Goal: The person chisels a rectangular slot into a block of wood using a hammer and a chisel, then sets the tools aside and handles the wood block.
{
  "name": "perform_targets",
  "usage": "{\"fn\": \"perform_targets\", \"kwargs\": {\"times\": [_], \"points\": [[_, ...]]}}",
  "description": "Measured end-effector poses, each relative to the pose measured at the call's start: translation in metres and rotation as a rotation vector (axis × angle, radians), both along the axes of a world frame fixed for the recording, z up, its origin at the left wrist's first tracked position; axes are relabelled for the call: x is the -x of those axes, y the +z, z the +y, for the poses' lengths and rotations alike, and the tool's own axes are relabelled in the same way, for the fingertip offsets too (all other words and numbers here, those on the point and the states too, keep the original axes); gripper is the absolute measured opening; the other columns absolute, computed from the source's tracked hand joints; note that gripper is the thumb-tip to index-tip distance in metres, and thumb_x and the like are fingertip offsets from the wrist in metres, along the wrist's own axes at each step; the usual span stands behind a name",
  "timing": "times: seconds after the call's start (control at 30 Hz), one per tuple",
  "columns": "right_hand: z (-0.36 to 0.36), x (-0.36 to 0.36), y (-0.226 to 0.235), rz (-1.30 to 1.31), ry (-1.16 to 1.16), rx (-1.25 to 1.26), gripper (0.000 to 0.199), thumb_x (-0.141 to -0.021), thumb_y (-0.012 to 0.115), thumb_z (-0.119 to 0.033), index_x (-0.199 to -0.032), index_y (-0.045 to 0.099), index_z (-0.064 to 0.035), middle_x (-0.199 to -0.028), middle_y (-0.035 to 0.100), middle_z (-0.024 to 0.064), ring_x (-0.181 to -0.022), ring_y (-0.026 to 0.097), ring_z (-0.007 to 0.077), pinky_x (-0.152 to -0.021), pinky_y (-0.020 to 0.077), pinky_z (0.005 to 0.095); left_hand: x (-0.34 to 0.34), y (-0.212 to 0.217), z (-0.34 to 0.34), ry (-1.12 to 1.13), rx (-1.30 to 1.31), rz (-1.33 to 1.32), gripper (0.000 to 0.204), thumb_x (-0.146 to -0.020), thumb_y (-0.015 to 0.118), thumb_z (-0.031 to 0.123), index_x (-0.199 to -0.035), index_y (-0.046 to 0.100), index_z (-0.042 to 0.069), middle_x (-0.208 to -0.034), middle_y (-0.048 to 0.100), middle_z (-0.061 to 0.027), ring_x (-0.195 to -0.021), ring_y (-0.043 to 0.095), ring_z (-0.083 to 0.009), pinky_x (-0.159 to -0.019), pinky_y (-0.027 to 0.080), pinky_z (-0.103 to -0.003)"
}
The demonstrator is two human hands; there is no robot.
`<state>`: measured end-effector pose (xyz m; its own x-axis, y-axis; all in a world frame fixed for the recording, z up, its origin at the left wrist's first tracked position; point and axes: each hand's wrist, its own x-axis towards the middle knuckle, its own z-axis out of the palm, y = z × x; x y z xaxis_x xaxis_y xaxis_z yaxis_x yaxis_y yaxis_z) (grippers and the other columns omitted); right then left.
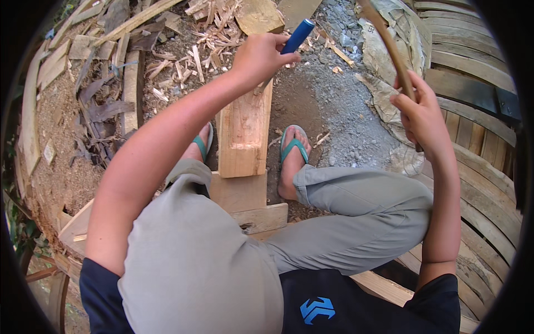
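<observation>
My left hand point(258, 58) is closed around the blue handle of a chisel point(298, 36). Its thin blade slants down to the far part of a wooden beam point(242, 162), partly hidden by my hand. A long rectangular recess point(245, 119) is cut into the beam's upper face, with rough chipped wood inside. Raised at the right, my right hand point(420, 114) grips a curved wooden tool handle point(392, 47). The handle runs past the top edge of the view, so the tool's head cannot be seen. Both hands are apart from each other.
My sandalled feet point(293, 147) stand either side of the beam, which rests over boards point(239, 193). Wood chips point(186, 67) and scrap planks point(133, 92) lie at the far left. Grey gravel point(347, 119), a crumpled sack point(384, 83) and a slatted wooden structure point(478, 167) are on the right.
</observation>
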<state>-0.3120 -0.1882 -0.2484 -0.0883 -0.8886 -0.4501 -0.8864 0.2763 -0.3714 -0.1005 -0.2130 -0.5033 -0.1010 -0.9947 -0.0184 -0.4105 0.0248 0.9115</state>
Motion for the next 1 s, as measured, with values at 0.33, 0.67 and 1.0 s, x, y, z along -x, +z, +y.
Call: {"fn": "perform_targets", "kwargs": {"times": [0.33,0.67,1.0], "points": [[-0.016,-0.011,0.0,-0.101,0.06,0.091,0.019,-0.095,0.065,-0.012,-0.109,0.053,-0.0074,-0.063,0.044,-0.0078,-0.045,0.038,0.0023,-0.038,0.0273,0.0224,-0.022,0.002,0.002,0.034,-0.183,0.227,0.027,-0.083,0.086,0.029,-0.096,0.081,0.007,-0.062,0.066,-0.0041,-0.055,0.06,-0.0099,-0.054,0.047,-0.031],[-0.019,-0.011,-0.021,0.083,0.184,0.036,0.023,-0.093,0.07,-0.014,-0.111,0.058,-0.0071,-0.063,0.044,-0.0076,-0.043,0.034,0.0018,-0.039,0.0245,0.0221,-0.012,-0.01,0.003,0.039,-0.112,0.22,0.03,-0.087,0.08,0.03,-0.11,0.08,0.011,-0.068,0.071,-0.0082,-0.061,0.066,-0.0148,-0.063,0.053,-0.034],[-0.019,-0.008,-0.029,0.142,0.229,-0.059,0.03,-0.093,0.074,-0.021,-0.111,0.058,-0.0024,-0.069,0.048,-0.0042,-0.053,0.045,0.0068,-0.045,0.033,0.0267,-0.023,0.012,0.006,-0.04,-0.167,0.226,0.03,-0.088,0.079,0.029,-0.111,0.079,0.008,-0.069,0.071,-0.0084,-0.062,0.067,-0.0139,-0.064,0.053,-0.034]]}}
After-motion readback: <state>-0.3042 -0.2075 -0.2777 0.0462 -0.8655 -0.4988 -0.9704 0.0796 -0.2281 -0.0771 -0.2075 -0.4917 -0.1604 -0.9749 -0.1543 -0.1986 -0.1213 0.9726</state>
